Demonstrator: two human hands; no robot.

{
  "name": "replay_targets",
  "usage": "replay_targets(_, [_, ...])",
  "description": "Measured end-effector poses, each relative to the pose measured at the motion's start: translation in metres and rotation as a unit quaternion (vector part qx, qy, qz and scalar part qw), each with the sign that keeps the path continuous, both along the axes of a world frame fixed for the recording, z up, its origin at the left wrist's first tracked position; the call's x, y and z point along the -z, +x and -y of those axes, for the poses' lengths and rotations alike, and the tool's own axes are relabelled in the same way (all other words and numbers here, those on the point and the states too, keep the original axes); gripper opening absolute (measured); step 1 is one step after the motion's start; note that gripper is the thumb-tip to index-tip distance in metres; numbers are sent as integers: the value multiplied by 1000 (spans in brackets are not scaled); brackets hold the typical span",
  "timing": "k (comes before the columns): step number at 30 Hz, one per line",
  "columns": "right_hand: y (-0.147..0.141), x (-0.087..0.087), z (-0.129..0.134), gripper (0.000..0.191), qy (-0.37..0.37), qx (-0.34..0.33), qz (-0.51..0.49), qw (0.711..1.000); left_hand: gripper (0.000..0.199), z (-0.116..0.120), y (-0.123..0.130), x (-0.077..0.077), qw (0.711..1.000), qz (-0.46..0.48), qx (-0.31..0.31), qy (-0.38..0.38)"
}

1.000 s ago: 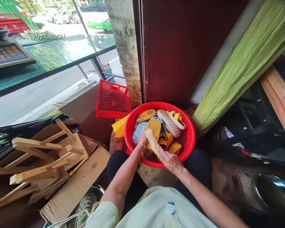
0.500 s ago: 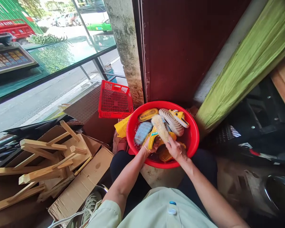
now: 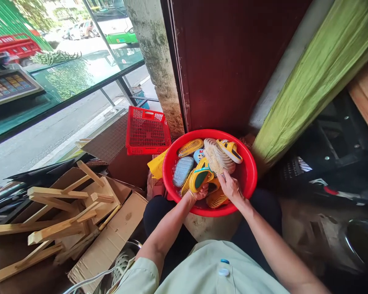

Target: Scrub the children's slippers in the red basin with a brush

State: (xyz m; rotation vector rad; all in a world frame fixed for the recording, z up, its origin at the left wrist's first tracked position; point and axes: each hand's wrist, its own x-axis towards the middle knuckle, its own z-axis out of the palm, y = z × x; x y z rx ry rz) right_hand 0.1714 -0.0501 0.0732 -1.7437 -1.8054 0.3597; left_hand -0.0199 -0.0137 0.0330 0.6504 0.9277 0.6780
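Observation:
A red basin (image 3: pixel 252 171) between my knees holds water and several slippers. My left hand (image 3: pixel 199 193) grips a yellow slipper with a dark green insole (image 3: pixel 200 178) by its near end. My right hand (image 3: pixel 231 186) is closed round the end of a pale bristle brush (image 3: pixel 214 158), which lies just right of that slipper, over a cream ribbed sole (image 3: pixel 228 164). A light blue slipper (image 3: pixel 183 171) rests at the basin's left, a yellow sole (image 3: pixel 190 147) behind it. A yellow and white slipper (image 3: pixel 230 150) leans at the back right, and an orange-yellow one (image 3: pixel 217 198) lies near the front rim.
A red plastic crate (image 3: pixel 147 130) stands behind the basin to the left. Wooden stool legs (image 3: pixel 58 194) and flattened cardboard (image 3: pixel 116 232) fill the left side. A dark red panel (image 3: pixel 233 61) rises behind, with green cloth (image 3: pixel 309 81) at the right.
The brush has moved off the yellow slipper to the right, its bristles now over the cream sole. The yellow slipper has turned so its green insole shows. The view has shifted slightly.

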Motion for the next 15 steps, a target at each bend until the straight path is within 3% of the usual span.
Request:
replay_targets(5, [-1,11,18,71,16,35,-19,999,19,0,6,-9,994,78,22,-74])
replay_targets(10, [0,22,30,70,9,-28,11,1000,27,22,22,-7,968,132,65,-205])
replay_targets(12, [4,27,27,67,-22,-44,36,998,34,37,25,-9,968,105,86,-211])
replay_targets(15, [14,36,19,65,-58,-57,44,996,31,46,17,-23,976,66,151,-139])
